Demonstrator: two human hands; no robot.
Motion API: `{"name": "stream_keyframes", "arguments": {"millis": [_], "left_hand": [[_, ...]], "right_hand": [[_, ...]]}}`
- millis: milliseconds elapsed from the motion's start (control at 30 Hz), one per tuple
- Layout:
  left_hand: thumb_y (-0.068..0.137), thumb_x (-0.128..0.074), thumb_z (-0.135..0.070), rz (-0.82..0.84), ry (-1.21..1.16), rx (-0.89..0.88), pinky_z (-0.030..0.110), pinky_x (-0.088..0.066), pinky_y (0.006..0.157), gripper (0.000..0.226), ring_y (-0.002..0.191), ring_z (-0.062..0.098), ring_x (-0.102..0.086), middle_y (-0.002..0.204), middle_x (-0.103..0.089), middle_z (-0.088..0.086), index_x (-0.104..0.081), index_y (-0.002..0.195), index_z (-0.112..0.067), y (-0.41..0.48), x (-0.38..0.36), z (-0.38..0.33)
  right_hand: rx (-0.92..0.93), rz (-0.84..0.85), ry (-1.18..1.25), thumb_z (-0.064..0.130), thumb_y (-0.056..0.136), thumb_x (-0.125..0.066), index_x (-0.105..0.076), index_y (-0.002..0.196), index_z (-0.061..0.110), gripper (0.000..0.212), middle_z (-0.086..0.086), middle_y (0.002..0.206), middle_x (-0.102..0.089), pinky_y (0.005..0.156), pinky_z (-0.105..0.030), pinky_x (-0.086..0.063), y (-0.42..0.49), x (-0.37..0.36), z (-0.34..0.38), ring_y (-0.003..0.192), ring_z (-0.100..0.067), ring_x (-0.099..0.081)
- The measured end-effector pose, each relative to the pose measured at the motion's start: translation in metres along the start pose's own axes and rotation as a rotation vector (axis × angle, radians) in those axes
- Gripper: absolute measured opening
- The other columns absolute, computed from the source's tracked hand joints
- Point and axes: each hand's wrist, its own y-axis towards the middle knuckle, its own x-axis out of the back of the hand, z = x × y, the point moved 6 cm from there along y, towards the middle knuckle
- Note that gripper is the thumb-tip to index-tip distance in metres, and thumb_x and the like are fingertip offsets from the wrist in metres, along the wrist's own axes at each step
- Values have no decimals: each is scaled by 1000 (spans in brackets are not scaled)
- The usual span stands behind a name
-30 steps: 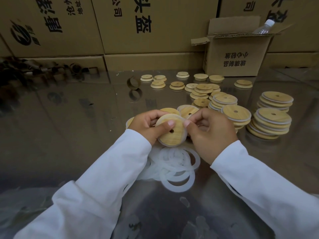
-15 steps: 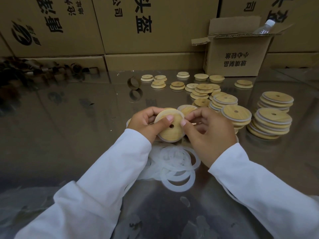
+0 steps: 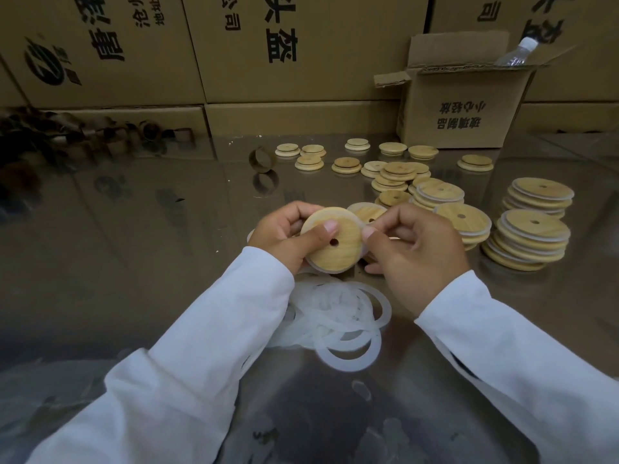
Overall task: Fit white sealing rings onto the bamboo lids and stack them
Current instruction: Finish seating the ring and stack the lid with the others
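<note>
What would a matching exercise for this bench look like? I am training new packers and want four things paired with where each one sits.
Things:
1. round bamboo lid with a centre hole
2. loose pile of white sealing rings
3. open cardboard box
4. clear plastic bottle with a white cap

Places:
A. sticking out of the box top
B. on the table, below the hands
C. far right, against the wall of cartons
D. held between left hand and right hand

Pairs: 1-D, 2-B, 3-C, 4-A
</note>
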Motion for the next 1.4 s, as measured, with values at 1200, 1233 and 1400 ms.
{"name": "stream_keyframes", "arguments": {"millis": [1200, 1233, 1400], "left_hand": [[70, -63, -14, -6, -84, -6, 27, -55, 59, 12, 65, 12, -65, 66, -68, -2, -61, 81, -11, 1, -1, -3], [66, -64, -17, -8, -84, -10, 28, -55, 60, 16, 66, 13, -65, 67, -68, -1, -61, 81, -12, 1, -1, -4], [63, -64, -20, -27, -69, -20, 28, -55, 63, 20, 69, 15, -64, 69, -68, -1, -61, 82, -12, 0, 1, -6]], "right_hand": [[-92, 4, 13, 12, 83, -64, -61, 71, 22, 16, 3, 66, -65, 75, -37, -57, -2, -3, -3, 64, -10, -64], [-95, 2, 31, 12, 83, -64, -61, 70, 22, 17, 3, 65, -65, 73, -34, -57, -2, -2, -3, 60, -7, -63], [-109, 0, 85, 10, 84, -63, -61, 69, 21, 19, 2, 62, -64, 64, -25, -56, -2, -3, -1, 50, -1, -59]]}}
